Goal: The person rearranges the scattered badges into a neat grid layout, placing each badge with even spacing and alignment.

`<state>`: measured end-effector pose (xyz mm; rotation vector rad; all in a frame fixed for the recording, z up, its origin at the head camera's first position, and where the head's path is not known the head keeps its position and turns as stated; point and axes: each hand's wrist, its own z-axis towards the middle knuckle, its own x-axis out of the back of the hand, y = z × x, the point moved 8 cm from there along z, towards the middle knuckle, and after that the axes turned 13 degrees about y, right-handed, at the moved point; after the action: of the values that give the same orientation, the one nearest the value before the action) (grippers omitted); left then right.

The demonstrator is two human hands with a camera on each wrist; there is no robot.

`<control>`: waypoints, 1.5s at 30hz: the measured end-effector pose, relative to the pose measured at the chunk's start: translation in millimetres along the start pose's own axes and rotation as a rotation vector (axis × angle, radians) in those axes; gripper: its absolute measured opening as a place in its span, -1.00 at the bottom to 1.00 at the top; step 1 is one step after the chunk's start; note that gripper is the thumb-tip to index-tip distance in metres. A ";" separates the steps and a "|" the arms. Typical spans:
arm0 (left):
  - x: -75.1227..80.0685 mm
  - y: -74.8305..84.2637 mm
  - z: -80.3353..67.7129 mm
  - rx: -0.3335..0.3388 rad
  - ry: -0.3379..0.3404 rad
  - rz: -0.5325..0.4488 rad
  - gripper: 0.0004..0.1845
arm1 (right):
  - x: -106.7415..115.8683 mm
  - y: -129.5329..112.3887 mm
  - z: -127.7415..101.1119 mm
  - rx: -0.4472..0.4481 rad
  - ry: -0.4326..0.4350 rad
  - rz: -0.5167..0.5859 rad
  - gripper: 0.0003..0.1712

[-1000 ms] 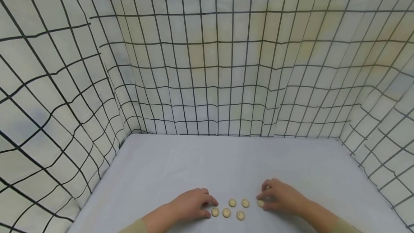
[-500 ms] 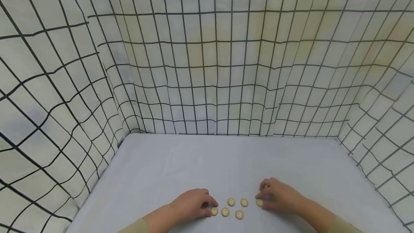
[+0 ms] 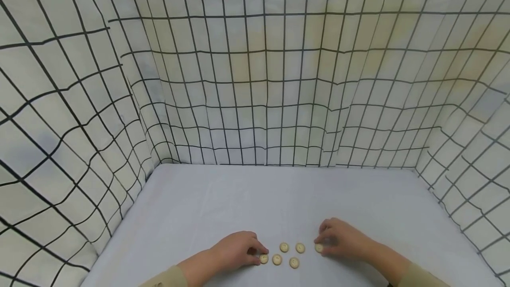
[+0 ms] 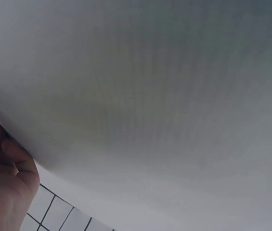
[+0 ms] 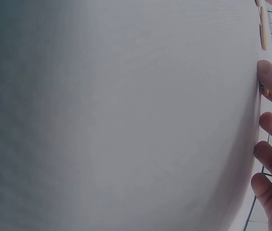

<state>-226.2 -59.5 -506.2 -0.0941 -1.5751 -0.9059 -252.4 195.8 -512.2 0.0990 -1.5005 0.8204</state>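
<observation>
Near front edge of desk [image 3: 223, 207], five buttons: left hand [image 3: 235, 251] pinches leftmost button [image 3: 264, 258], right hand [image 3: 342, 240] pinches rightmost button [image 3: 318, 248]; three lie between. Both barely shifted since earlier; grips settled.

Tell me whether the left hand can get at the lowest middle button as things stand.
Probably yes. The left hand touches the leftmost button; only one button lies between it and the lowest button, nothing covers it.
</observation>
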 end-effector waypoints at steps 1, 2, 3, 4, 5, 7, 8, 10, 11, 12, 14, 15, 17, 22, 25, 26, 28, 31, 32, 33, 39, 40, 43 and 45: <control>-0.4 -0.3 0.2 0.000 -0.003 -0.011 -0.71 | 0.2 -0.7 -0.1 0.003 0.000 0.004 -0.71; -0.6 -0.6 0.5 -0.001 -0.005 -0.021 -0.71 | 0.4 -1.4 -0.2 0.008 0.000 0.006 -0.70; -1.1 -1.2 0.8 -0.001 -0.008 -0.031 -0.71 | 0.2 -1.6 -0.3 0.009 -0.004 0.006 -0.70; -1.7 -1.5 1.2 -0.002 -0.011 -0.041 -0.71 | -0.2 -1.4 -0.5 0.009 -0.008 0.010 -0.70; -2.4 -1.8 1.6 -0.003 -0.014 -0.050 -0.71 | -0.7 -1.0 -0.8 0.006 -0.014 0.014 -0.70; -3.9 -2.1 2.3 -0.004 -0.017 -0.065 -0.70 | -2.3 0.7 -1.5 0.001 -0.024 0.016 -0.70; -4.5 -2.3 2.9 -0.004 -0.017 -0.074 -0.70 | -3.0 2.3 -2.0 -0.003 -0.028 0.014 -0.69; -5.1 -3.3 4.1 0.001 -0.018 -0.102 -0.70 | -3.5 4.0 -2.6 0.002 -0.029 0.011 -0.69; -5.2 -4.5 4.3 0.009 -0.019 -0.121 -0.70 | -3.4 3.8 -2.6 0.014 -0.025 0.009 -0.69; -5.1 -5.7 4.6 0.021 -0.020 -0.139 -0.70 | -2.9 3.1 -2.3 0.029 -0.019 0.007 -0.69; -4.4 -8.2 5.2 0.044 -0.022 -0.170 -0.71 | -1.9 1.0 -1.5 0.057 -0.009 0.007 -0.69; -3.8 -9.0 5.2 0.052 -0.023 -0.186 -0.71 | -1.4 -0.5 -1.0 0.069 -0.005 0.009 -0.69; -3.0 -11.0 5.3 0.072 -0.024 -0.202 -0.71 | -0.9 -2.7 0.9 0.086 0.001 0.014 -0.70; -2.8 -13.4 4.9 0.109 -0.025 -0.227 -0.73 | -2.7 -1.0 3.2 0.071 -0.008 0.023 -0.70; -3.3 -14.1 4.8 0.131 -0.032 -0.248 -0.73 | -4.5 2.6 3.0 0.048 -0.019 0.030 -0.69; -3.5 -13.9 5.2 0.132 -0.034 -0.253 -0.73 | -4.7 3.5 2.7 0.043 -0.020 0.031 -0.69; -3.7 -13.6 6.0 0.134 -0.038 -0.262 -0.74 | -4.7 4.6 2.2 0.035 -0.019 0.031 -0.68; -3.8 -13.3 7.0 0.140 -0.044 -0.268 -0.74 | -3.2 3.1 2.5 0.038 -0.012 0.035 -0.68; -4.3 -13.7 7.1 0.144 -0.047 -0.269 -0.74 | -2.6 2.1 3.2 0.040 -0.010 0.035 -0.68; -4.4 -14.1 7.2 0.148 -0.049 -0.269 -0.74 | -2.0 0.8 4.2 0.043 -0.010 0.035 -0.68; -5.3 -13.8 8.5 0.148 -0.053 -0.267 -0.73 | 2.6 -2.4 11.6 0.017 -0.013 0.013 -0.69; -5.4 -13.7 8.6 0.147 -0.053 -0.266 -0.73 | 3.1 -2.2 13.0 0.010 -0.014 0.013 -0.69; -5.6 -13.6 8.4 0.147 -0.058 -0.265 -0.73 | 4.3 -3.2 17.0 0.013 -0.009 0.007 -0.69; -5.8 -14.2 8.2 0.149 -0.060 -0.260 -0.73 | 4.9 -3.8 18.9 0.027 0.003 0.000 -0.70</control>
<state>-239.0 -62.0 -517.6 0.1946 -1.7314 -0.9897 -266.9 185.0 -503.8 0.1177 -1.4870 0.8405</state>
